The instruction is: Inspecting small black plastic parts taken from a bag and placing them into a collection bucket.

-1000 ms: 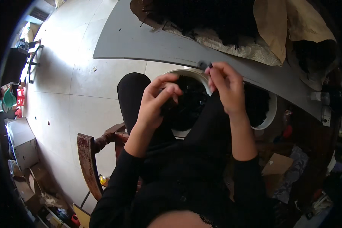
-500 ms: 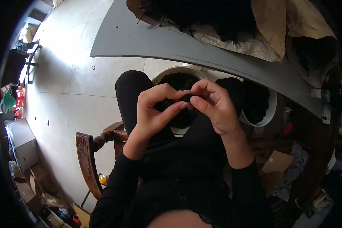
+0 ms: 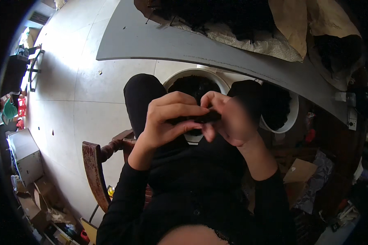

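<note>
My left hand (image 3: 169, 116) is over my lap, its fingers bent toward the thumb around something dark that I cannot make out. Close beside it, my right hand (image 3: 235, 122) is smeared by motion, with its thumb lower than its forefinger. A dark patch lies between the two hands; whether it is a held piece or the background I cannot tell. Behind them, between my knees, stands a white bucket (image 3: 222, 81) partly filled with a black, clumpy material (image 3: 194, 85). The hands hide its near part.
A grey tabletop (image 3: 151, 38) crosses ahead, bearing a black heap (image 3: 221, 16) on a white woven sack (image 3: 257, 50) and brown paper (image 3: 290, 24). Another white bucket (image 3: 294, 112) with black contents is at the right. A wooden chair (image 3: 93, 171) and cardboard boxes (image 3: 26, 153) are at the left.
The fingertips of both hands met around a small black piece; now they have parted somewhat. My right hand has turned and blurred, its thumb lower, and my left fingers have stretched rightward.
</note>
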{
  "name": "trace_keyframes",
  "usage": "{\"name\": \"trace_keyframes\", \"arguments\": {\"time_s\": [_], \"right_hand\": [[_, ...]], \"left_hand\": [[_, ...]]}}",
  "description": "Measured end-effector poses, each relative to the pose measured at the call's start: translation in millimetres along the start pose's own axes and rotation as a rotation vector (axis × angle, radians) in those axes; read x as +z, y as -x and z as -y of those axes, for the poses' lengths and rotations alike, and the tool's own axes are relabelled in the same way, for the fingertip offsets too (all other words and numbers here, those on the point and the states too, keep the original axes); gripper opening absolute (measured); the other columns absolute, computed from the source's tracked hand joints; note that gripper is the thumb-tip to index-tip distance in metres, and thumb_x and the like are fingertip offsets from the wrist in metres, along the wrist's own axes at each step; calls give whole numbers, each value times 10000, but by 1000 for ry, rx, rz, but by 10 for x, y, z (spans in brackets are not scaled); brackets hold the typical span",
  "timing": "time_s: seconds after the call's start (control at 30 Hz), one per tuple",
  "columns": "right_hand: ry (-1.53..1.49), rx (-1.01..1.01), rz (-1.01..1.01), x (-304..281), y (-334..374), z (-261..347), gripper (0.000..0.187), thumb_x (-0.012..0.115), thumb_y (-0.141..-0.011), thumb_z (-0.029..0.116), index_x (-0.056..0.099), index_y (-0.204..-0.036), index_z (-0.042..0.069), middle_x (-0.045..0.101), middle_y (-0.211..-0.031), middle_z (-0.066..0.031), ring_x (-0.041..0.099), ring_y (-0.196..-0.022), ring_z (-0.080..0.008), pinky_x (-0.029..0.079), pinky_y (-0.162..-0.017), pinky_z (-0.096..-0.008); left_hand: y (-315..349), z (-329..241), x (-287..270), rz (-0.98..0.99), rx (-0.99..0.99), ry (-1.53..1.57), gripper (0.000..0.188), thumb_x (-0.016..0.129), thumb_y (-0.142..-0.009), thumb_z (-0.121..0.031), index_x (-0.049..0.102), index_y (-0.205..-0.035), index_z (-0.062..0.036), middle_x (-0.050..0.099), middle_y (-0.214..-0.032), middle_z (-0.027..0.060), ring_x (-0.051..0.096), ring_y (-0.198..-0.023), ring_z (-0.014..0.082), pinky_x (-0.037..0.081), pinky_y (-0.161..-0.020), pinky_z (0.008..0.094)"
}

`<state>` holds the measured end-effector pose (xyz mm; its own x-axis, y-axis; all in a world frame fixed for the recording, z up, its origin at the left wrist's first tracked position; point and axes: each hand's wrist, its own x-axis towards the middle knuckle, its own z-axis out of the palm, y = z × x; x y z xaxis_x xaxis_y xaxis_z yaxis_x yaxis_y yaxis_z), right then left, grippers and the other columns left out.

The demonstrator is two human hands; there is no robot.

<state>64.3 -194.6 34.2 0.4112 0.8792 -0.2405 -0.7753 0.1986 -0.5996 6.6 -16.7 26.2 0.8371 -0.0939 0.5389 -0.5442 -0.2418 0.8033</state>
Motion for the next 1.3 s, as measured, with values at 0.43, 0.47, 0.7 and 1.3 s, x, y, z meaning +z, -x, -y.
{"name": "trace_keyframes", "arguments": {"time_s": [0.43,0.47,0.7,1.3], "right_hand": [[454,-86,-50,46,121,-43,222,525,-884,231,483,-940,21,492,-687,2,447,-540,-36,347,-458,-169],[491,-61,-34,64,132,-30,195,504,-899,216,481,-929,25,472,-654,15,430,-532,-28,340,-440,-173],[582,159,134,60,157,61,181,513,-880,157,515,-967,-2,536,-698,-25,488,-560,-50,388,-480,-178],[2106,-995,-869,-664,-337,737,185,559,-820,124,580,-995,68,555,-962,-87,564,-778,-233,455,-672,-339]], "left_hand": [[-9,-97,-85,106,-23,38,283,778,-553,-146,622,-745,-9,572,-659,68,576,-602,201,441,-524,264],[-10,-82,-86,105,-23,38,283,778,-553,-146,622,-745,-9,572,-659,68,576,-602,201,441,-524,264],[-4,-84,-94,265,42,147,244,757,-592,-172,604,-725,-35,570,-674,53,576,-611,217,439,-514,281],[171,148,110,293,-347,-197,398,669,-675,-93,593,-1064,-64,473,-1181,128,440,-1127,290,360,-945,381]]}}
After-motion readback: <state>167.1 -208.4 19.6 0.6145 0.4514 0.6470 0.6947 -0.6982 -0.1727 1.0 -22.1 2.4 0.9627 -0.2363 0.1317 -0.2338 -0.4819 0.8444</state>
